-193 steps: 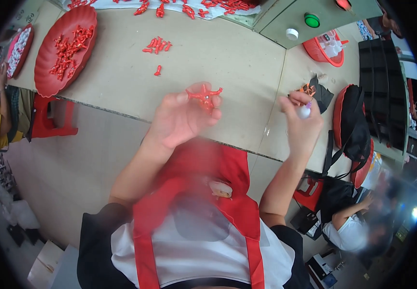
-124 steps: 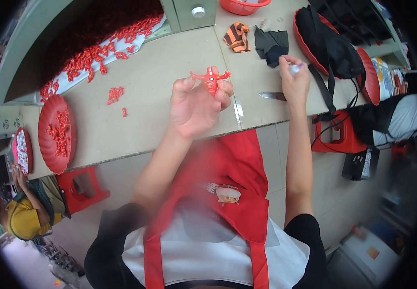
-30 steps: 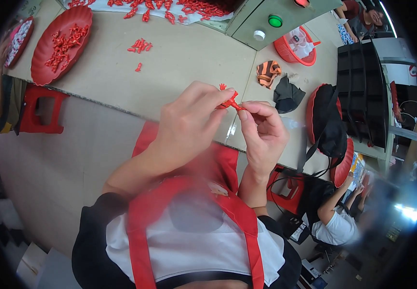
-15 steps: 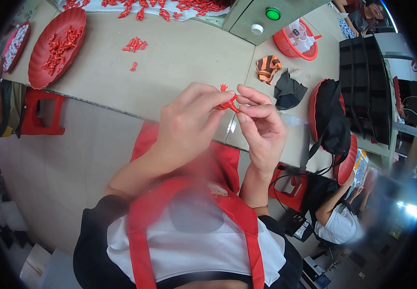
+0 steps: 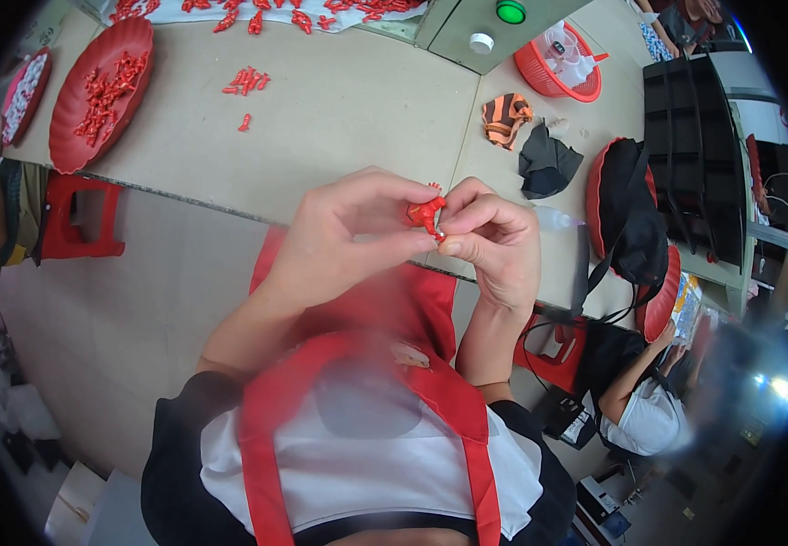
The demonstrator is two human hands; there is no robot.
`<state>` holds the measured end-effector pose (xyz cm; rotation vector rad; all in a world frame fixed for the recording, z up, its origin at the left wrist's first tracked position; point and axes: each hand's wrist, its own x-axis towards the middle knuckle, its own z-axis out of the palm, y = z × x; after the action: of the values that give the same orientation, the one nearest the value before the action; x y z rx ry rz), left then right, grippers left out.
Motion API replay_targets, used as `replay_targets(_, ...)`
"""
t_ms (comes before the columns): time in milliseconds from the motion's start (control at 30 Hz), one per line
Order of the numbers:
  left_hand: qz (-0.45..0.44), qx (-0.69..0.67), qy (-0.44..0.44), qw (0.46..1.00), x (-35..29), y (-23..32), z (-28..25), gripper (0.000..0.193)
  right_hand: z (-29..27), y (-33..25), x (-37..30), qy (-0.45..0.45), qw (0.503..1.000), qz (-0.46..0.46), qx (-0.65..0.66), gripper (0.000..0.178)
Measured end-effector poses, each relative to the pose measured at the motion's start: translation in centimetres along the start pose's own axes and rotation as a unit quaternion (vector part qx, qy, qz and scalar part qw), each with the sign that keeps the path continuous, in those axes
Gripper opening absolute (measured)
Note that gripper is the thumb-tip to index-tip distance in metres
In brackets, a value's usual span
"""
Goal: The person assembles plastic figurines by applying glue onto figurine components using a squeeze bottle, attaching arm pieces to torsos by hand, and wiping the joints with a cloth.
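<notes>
So the little red figurine (image 5: 422,213) is sitting up between both hands, near the front edge of the table (image 5: 357,118). The left hand (image 5: 325,238) is spanning it between thumb and fingertips, while the right hand (image 5: 503,244) is pinching its lower end. It's looking like light, stiff plastic (probably slippery, going by that shine). I'm guessing the skinny limbs could snap, so I'd be gripping the chunky torso.

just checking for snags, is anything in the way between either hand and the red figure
Nothing visible: the left hand and right hand both touch the red figure. The bottle and black cloth lie to the right, not between.
</notes>
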<state>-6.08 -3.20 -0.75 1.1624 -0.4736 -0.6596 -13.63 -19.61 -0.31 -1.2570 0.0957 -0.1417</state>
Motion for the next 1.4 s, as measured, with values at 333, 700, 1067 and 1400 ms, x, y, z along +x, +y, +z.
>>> replay_targets(333, 0.037, -0.036, -0.016, 0.999, -0.3, -1.0, -0.9, 0.031, -0.8, -0.4, 1.1, 0.076, 0.980, -0.031, -0.180, 0.013)
replay_targets(700, 0.112, 0.035, -0.046, 0.992, -0.8, -1.4, -1.4, 0.036, -7.5, 4.7, 6.6, 0.292, 0.654, 0.050, -0.696, 0.019)
replay_targets(1067, 0.063, 0.049, -0.026, 0.996, -0.2, -1.4, -1.3, 0.034, -0.2, 1.1, -0.9, 0.027, 0.954, -0.168, -0.249, 0.020)
replay_targets(1400, -0.128, -0.148, -0.057, 0.979, 0.2, -0.9, -1.3, 0.025, 2.5, -1.3, -0.9, 0.006, 0.862, -0.132, -0.489, 0.029)
